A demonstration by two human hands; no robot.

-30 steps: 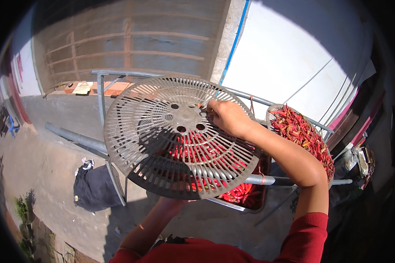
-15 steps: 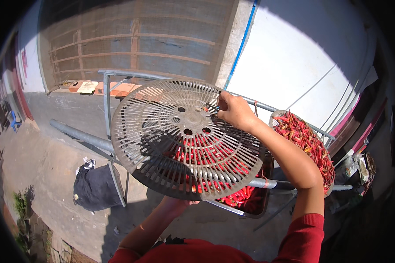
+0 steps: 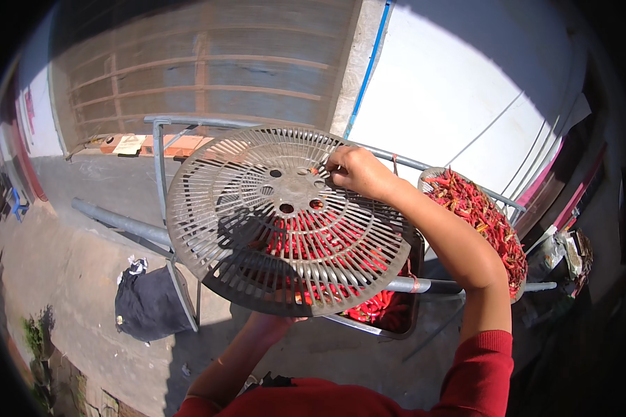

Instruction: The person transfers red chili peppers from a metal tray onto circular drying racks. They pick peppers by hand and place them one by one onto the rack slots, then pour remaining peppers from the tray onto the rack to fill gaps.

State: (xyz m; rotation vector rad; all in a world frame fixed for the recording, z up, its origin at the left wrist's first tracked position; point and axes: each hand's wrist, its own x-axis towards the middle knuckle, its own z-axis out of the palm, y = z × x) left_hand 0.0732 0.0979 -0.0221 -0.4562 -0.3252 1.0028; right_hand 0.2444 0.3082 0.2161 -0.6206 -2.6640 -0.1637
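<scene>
A round grey slotted tray with several holes at its centre is tilted toward me. My left hand supports its near rim from below; the fingers are mostly hidden under it. On the upper right of the tray, my right hand has its fingers curled down by the central holes. A small orange-red bit shows beside the fingertips, but what they pinch is hidden. Through the slots I see red chillies in a dark rectangular tray underneath.
Grey metal rails form a frame around the trays. At right sits a round basket heaped with dried red chillies. A dark cloth bundle lies on the floor at left. Bricks line the base of the screened wall.
My right hand has moved from the tray's upper right edge in toward its centre, and its fingers are more curled. The left hand still supports the near rim.
</scene>
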